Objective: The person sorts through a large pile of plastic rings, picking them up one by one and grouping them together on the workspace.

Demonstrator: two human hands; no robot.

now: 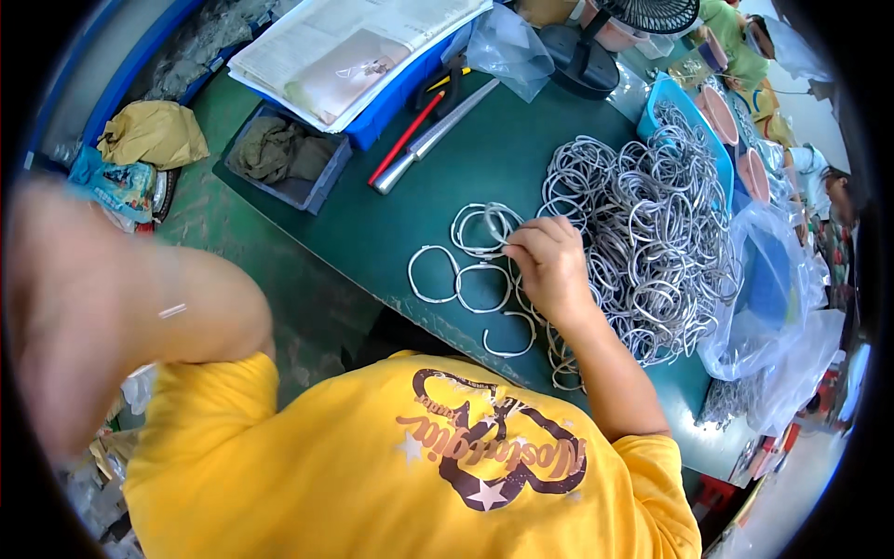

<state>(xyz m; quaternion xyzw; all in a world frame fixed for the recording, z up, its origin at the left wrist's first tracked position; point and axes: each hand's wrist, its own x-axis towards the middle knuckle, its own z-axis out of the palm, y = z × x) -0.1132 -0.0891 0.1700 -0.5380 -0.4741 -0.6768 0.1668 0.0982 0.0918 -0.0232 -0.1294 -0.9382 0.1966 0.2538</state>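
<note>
My right hand [555, 265] is closed, thumb and fingers pinching a thin silver bangle [491, 222] just above the green table [391, 233]. Under and beside it lie several loose bangles [434, 274], some touching or overlapping. One open bangle [510, 352] with a wide gap rests closer to me. A large tangled heap of silver bangles [652, 242] spreads right of this hand, partly behind the wrist. My left hand [65, 307] is raised at the far left, near the camera and away from the table; motion blur smears its fingers.
A red pen-like stick [406, 138], a tapered metal rod [438, 133] and dark-handled pliers [454, 79] lie toward the back. Beyond are a cloth-filled grey bin [321, 191], papers on a blue box [363, 56], a black fan [582, 65] and a light-blue tray [659, 93].
</note>
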